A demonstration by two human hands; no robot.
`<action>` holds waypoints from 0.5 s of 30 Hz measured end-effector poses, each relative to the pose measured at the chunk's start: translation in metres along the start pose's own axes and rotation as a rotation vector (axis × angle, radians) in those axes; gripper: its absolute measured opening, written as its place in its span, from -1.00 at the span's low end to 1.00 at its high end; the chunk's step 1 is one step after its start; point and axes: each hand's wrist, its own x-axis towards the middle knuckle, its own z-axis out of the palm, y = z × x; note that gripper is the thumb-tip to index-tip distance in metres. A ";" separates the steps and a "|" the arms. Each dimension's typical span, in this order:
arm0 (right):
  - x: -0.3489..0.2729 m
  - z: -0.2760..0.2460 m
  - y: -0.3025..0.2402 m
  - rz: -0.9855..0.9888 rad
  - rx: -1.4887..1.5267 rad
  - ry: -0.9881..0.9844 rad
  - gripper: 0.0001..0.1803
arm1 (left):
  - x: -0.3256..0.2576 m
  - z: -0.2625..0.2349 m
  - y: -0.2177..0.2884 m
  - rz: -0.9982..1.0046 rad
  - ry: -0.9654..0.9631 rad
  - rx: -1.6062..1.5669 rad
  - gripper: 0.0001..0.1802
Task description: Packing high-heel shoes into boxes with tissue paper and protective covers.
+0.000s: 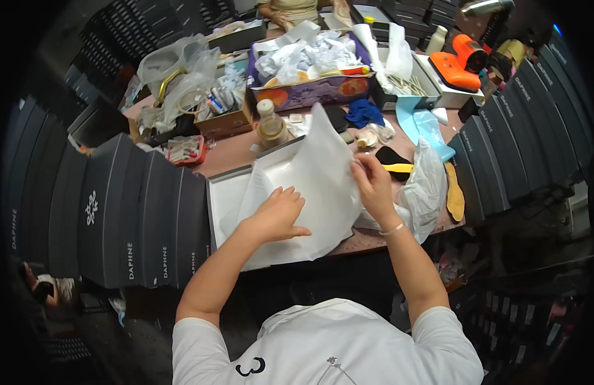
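An open shoe box [228, 200] with a white inside sits on the table in front of me. A large sheet of white tissue paper [322, 163] lines it and rises up on the right. My left hand [278, 213] lies over the paper inside the box, fingers stretched out and thumb apart. My right hand [373, 183] pinches the raised right edge of the tissue paper. Just beyond the right hand are a black insole [392, 156] with a yellow strip and a crumpled clear plastic bag [422, 186].
Dark shoe boxes [114, 212] stand in rows at left, and more boxes [496, 151] at right. Behind are a bottle [271, 125], a purple carton [310, 95] of crumpled paper, a blue cloth [364, 113] and an orange device [460, 64]. A person [297, 13] sits across.
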 end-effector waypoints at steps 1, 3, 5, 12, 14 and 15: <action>0.012 0.002 -0.001 -0.027 0.070 0.030 -0.80 | 0.023 0.018 -0.004 -0.069 -0.207 0.163 -0.03; 0.037 -0.018 0.007 -0.028 0.094 0.024 -0.75 | 0.048 0.057 -0.011 -0.149 -0.154 0.202 0.09; 0.034 -0.041 0.018 -0.008 -0.114 -0.013 -0.67 | 0.056 0.092 -0.012 -0.193 -0.098 0.257 0.18; -0.076 -0.058 0.073 0.078 -1.082 -0.382 -0.31 | 0.056 0.062 0.009 -0.198 -0.181 0.021 -0.05; -0.072 -0.057 0.086 0.077 -1.059 -0.346 -0.34 | 0.051 0.037 0.024 -0.270 -0.085 -0.257 -0.18; -0.067 -0.054 0.090 0.068 -1.041 -0.330 -0.35 | 0.048 0.036 0.029 -0.218 0.146 -0.332 -0.22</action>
